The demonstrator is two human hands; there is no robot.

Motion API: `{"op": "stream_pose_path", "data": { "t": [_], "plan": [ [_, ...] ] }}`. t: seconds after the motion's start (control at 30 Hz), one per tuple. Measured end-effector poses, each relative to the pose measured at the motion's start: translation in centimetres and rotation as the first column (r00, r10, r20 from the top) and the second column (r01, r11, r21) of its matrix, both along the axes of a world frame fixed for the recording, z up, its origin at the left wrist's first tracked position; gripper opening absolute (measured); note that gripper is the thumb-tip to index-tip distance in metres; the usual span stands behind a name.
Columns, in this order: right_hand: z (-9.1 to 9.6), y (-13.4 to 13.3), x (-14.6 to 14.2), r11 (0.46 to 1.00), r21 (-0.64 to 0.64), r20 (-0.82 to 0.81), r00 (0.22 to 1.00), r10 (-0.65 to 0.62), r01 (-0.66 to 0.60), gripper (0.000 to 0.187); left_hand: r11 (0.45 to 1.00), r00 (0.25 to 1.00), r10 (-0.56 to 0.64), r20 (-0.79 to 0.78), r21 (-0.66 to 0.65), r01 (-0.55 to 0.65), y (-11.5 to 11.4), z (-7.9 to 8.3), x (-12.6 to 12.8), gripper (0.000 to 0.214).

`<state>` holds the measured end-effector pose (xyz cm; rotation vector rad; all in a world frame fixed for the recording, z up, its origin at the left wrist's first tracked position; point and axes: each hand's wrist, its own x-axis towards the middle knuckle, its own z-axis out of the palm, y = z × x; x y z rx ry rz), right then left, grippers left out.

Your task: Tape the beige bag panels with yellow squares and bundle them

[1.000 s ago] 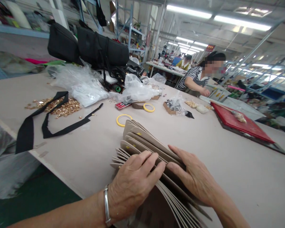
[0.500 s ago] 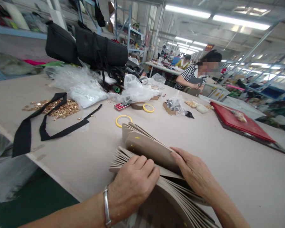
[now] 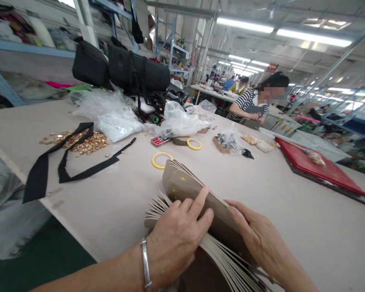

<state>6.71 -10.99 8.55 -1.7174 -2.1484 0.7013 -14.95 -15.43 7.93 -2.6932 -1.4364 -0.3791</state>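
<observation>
Where the table runs off to the left, a black strap lies in loose loops across a heap of gold fittings, with crumpled plastic bags just behind. All of it sits well apart from the hands, seemingly pushed aside to leave bare surface near the edge. A yellow tape ring lies flat just beyond the stack of beige panels, which sits at the near edge of the table, fanned out like pages.

The left hand rests on the lower leaves, half open and gripping nothing. Its fingers are loosely curled, and the forefinger reaches up onto the face of the raised bundle — probably to stop the stiff leaves springing back. The right hand lies flat and open against the bundle's right side, fingertips on its edge, apparently steadying it at a tilt; neither thumb shows.

Further right lies a red board, and beyond it a co-worker in a striped top bends over separate work — hands held low, near the table's far corner.
</observation>
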Motion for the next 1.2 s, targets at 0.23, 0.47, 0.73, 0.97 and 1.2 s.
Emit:
{"op": "stream_pose_path", "data": {
  "t": [0.23,0.47,0.73,0.97,1.2],
  "plan": [
    [-0.5,-0.1,0.0,0.998,0.065,0.002,1.0,-0.02,0.02,0.047,1.0,1.0,0.007,0.027,0.003,-0.007,0.5,-0.1,-0.1,0.056],
    [-1.9,-0.8,0.8,0.966,0.227,-0.069,0.987,0.145,-0.126,0.024,0.995,0.999,-0.041,0.003,0.093,0.041,0.4,-0.4,0.0,0.047],
    [-0.1,0.5,0.8,0.998,-0.056,-0.231,0.973,-0.006,-0.007,0.034,0.957,0.99,-0.14,0.022,0.259,0.129,-0.4,-0.9,-0.8,0.042],
    [-0.4,0.6,0.9,0.976,0.136,0.039,0.985,0.169,-0.172,0.02,0.964,0.99,-0.142,0.022,0.231,0.134,-0.4,-1.1,-0.7,0.045],
    [-0.7,-1.5,0.6,0.982,0.146,-0.054,0.991,0.126,-0.117,0.038,0.985,0.997,-0.076,0.007,0.154,0.074,2.1,-0.5,0.0,0.07]
  ]
}}
